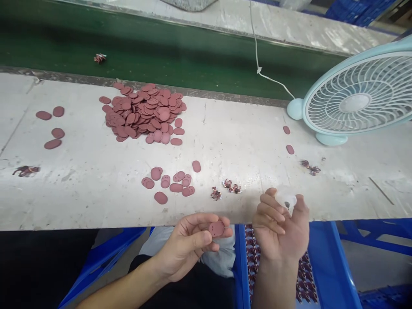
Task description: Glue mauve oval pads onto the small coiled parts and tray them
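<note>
My left hand [189,244] pinches a dark red oval disc [216,229] between thumb and fingers at the table's front edge. To its right, my right hand [281,227] is raised palm up, its fingers closed round a translucent whitish piece [286,198] with a small dark spot. A loose group of similar discs [176,187] lies on the table beyond my left hand. Small brown figures [231,186] rest between the two hands, near the front edge. Farther back is a large heap of red discs [144,111].
A light blue fan [354,103] stands at the right, its white cord running back. Behind the table [238,141] runs a green belt [193,64]. Below the front edge, a blue tray [331,262] holds rows of brown figures. More discs and figures lie at both sides.
</note>
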`<state>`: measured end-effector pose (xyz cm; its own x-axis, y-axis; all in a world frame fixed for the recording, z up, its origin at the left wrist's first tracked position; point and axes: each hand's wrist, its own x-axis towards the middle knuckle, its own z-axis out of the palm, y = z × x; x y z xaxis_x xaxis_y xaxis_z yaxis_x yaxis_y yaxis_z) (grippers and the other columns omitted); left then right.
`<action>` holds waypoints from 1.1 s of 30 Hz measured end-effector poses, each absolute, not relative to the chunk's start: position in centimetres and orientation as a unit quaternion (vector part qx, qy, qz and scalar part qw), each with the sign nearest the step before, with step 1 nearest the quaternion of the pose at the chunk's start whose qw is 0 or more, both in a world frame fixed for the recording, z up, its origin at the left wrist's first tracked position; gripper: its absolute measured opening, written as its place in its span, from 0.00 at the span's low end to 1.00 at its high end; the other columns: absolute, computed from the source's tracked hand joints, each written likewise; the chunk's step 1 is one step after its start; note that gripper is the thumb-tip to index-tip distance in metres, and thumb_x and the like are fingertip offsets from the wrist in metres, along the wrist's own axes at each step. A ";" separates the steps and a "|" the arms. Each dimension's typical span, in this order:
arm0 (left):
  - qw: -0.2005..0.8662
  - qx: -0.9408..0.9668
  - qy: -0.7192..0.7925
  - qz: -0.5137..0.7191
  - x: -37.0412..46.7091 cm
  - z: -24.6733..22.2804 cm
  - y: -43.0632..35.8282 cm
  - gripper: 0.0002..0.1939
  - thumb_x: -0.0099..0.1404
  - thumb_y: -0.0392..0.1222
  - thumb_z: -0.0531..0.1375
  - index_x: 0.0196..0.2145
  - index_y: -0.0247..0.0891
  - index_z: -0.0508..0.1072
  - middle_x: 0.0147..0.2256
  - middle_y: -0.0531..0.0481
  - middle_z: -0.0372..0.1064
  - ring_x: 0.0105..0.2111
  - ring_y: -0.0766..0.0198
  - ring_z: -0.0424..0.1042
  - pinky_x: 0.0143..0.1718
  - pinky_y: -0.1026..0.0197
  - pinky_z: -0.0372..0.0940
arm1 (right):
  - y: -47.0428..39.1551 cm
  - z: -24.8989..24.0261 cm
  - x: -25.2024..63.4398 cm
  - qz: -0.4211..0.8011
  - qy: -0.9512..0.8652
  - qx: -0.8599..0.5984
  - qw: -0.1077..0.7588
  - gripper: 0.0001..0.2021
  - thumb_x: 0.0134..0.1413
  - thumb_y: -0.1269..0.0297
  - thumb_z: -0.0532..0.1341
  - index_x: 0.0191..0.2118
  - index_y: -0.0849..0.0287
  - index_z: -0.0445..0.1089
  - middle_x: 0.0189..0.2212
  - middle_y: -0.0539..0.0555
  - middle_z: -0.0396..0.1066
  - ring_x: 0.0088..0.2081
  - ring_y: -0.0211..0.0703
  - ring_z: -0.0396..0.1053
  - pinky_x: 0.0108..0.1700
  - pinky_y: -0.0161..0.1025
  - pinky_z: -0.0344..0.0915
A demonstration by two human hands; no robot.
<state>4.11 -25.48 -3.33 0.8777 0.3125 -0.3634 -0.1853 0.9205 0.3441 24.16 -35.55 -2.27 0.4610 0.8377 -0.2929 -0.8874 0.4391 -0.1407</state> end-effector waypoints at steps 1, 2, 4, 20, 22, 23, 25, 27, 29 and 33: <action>0.958 0.150 0.204 0.132 4.1 -3.4 -25.5 0.12 0.64 0.33 0.66 0.46 0.42 0.81 0.51 0.45 0.78 0.50 0.55 0.78 0.39 0.71 0.74 | -35.6 -2.2 23.9 0.521 0.101 -0.117 0.840 0.18 0.66 0.51 0.56 0.52 0.59 0.61 0.28 0.48 0.68 0.27 0.35 0.73 0.22 0.26 0.74; 0.960 0.149 0.196 0.132 4.0 -3.4 -25.5 0.12 0.65 0.34 0.66 0.46 0.42 0.81 0.51 0.45 0.78 0.50 0.56 0.79 0.39 0.71 0.74 | -35.6 -2.4 24.0 0.534 0.118 -0.079 0.833 0.17 0.66 0.53 0.57 0.51 0.59 0.60 0.28 0.48 0.67 0.27 0.35 0.73 0.22 0.26 0.74; 0.964 0.146 0.180 0.131 4.0 -3.4 -25.5 0.12 0.66 0.34 0.65 0.47 0.42 0.80 0.51 0.44 0.78 0.49 0.57 0.79 0.39 0.72 0.74 | -35.6 -3.3 24.9 0.566 0.155 0.008 0.809 0.13 0.65 0.61 0.58 0.50 0.59 0.58 0.27 0.46 0.65 0.26 0.36 0.72 0.22 0.27 0.73; 0.946 0.174 0.222 0.161 2.5 -3.9 -24.5 0.12 0.66 0.34 0.65 0.47 0.43 0.80 0.51 0.43 0.78 0.43 0.58 0.81 0.33 0.71 0.74 | -34.6 -0.9 20.4 0.232 -0.330 -0.749 0.526 0.08 0.58 0.69 0.68 0.43 0.53 0.77 0.28 0.48 0.71 0.26 0.36 0.69 0.29 0.33 0.71; 0.939 0.180 0.239 0.167 2.2 -3.9 -24.3 0.12 0.65 0.34 0.65 0.46 0.44 0.80 0.51 0.43 0.78 0.42 0.59 0.81 0.32 0.72 0.73 | -33.3 -1.3 20.1 0.178 -0.441 -0.802 0.362 0.10 0.62 0.63 0.64 0.49 0.54 0.76 0.34 0.52 0.72 0.30 0.40 0.70 0.35 0.39 0.71; 0.936 0.183 0.246 0.171 2.0 -3.8 -24.2 0.12 0.65 0.34 0.65 0.46 0.43 0.80 0.51 0.43 0.78 0.41 0.60 0.81 0.32 0.72 0.73 | -32.6 -1.6 20.0 0.173 -0.471 -0.808 0.310 0.12 0.64 0.60 0.62 0.51 0.55 0.74 0.36 0.54 0.72 0.32 0.42 0.71 0.37 0.41 0.70; 0.932 0.190 0.251 0.182 1.9 -3.7 -24.0 0.11 0.65 0.34 0.65 0.45 0.43 0.81 0.51 0.42 0.78 0.42 0.59 0.81 0.32 0.72 0.72 | -31.3 -2.1 19.8 0.164 -0.493 -0.820 0.239 0.14 0.67 0.59 0.58 0.54 0.58 0.72 0.39 0.57 0.72 0.35 0.46 0.72 0.38 0.43 0.69; 0.929 0.195 0.249 0.194 1.8 -3.5 -23.9 0.10 0.65 0.35 0.65 0.44 0.42 0.81 0.51 0.42 0.78 0.42 0.58 0.81 0.31 0.73 0.72 | -30.5 -2.4 19.6 0.153 -0.494 -0.833 0.197 0.12 0.68 0.60 0.56 0.50 0.58 0.72 0.39 0.58 0.72 0.36 0.49 0.72 0.36 0.44 0.67; 0.926 0.195 0.251 0.203 1.8 -3.5 -23.8 0.09 0.65 0.36 0.65 0.44 0.42 0.81 0.50 0.42 0.78 0.43 0.58 0.81 0.30 0.73 0.71 | -30.3 -2.2 19.3 0.162 -0.486 -0.835 0.199 0.09 0.67 0.62 0.57 0.45 0.56 0.73 0.38 0.57 0.71 0.34 0.47 0.71 0.35 0.43 0.67; 0.919 0.202 0.267 0.208 1.9 -3.5 -23.8 0.09 0.65 0.36 0.66 0.43 0.43 0.81 0.50 0.43 0.79 0.45 0.56 0.81 0.30 0.73 0.71 | -31.8 -0.4 18.9 0.242 -0.409 -0.796 0.374 0.03 0.61 0.63 0.64 0.41 0.53 0.74 0.38 0.54 0.71 0.35 0.43 0.71 0.33 0.38 0.71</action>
